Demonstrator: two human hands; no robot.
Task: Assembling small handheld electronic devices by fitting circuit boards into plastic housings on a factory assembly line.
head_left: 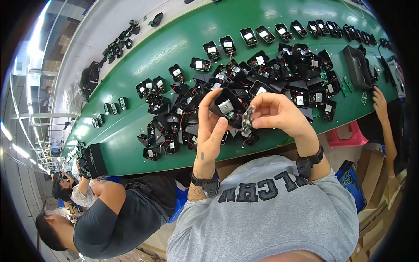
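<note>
My left hand (pixel 210 126) is wrapped round a black plastic housing (pixel 225 105), its open side toward me. A silvery-white block shows inside the housing. Between the thumb and fingers of my right hand (pixel 279 115) is a small circuit board (pixel 247 122), held on edge right beside the housing's opening. Whether wires join the board to the housing is too small to tell. Both hands are above a heap of similar black housings (pixel 301 70) with red wires and white-labelled blocks inside.
A green table (pixel 174 48) carries rows of open housings (pixel 248 36) along its far side. At the right lie a black tray (pixel 357 65) and loose boards (pixel 348 84), near another person's hand (pixel 380 105). A black box (pixel 97 159) stands left, beside seated co-workers. A pink stool (pixel 349 135) is right.
</note>
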